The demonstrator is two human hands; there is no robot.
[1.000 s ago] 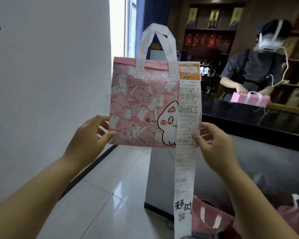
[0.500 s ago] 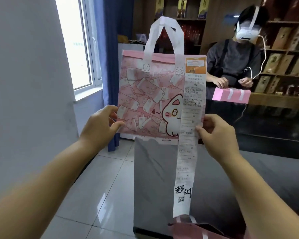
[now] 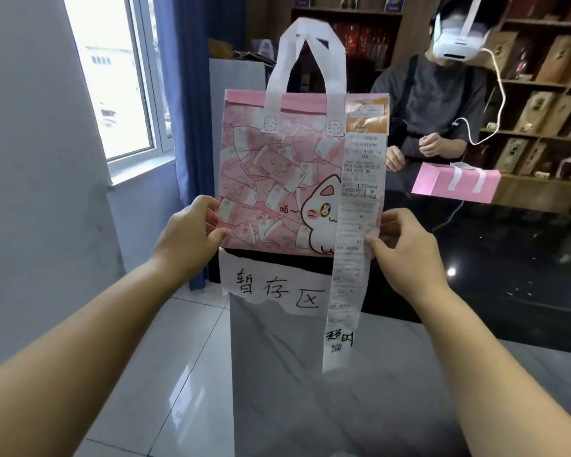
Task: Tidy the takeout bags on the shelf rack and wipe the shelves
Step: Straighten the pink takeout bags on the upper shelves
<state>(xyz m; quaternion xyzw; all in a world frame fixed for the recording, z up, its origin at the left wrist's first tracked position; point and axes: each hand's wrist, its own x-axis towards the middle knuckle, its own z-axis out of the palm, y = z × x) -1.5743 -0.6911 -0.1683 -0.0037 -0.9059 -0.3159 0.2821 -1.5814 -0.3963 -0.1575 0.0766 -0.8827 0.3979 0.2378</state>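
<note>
I hold a pink takeout bag (image 3: 271, 179) with a cartoon cat print and white handles upright in front of me, above a grey counter. My left hand (image 3: 192, 235) pinches its lower left corner. My right hand (image 3: 399, 245) pinches its lower right edge together with a long white receipt (image 3: 353, 245) that hangs from an orange sticker at the bag's top right. The receipt's tail hangs below the bag, with handwriting and a small code near its end.
A torn paper sign (image 3: 271, 285) with handwritten characters is stuck on the grey counter's (image 3: 327, 390) edge. Behind a dark counter (image 3: 508, 275), a person (image 3: 439, 103) in a headset handles another pink bag (image 3: 455, 181). Wooden shelves (image 3: 548, 103) stand behind, a window (image 3: 112, 77) at left.
My view has swung right and closer to the counter; the paper sign has come into sight below the bag. Both hands keep the same hold on the bag.
</note>
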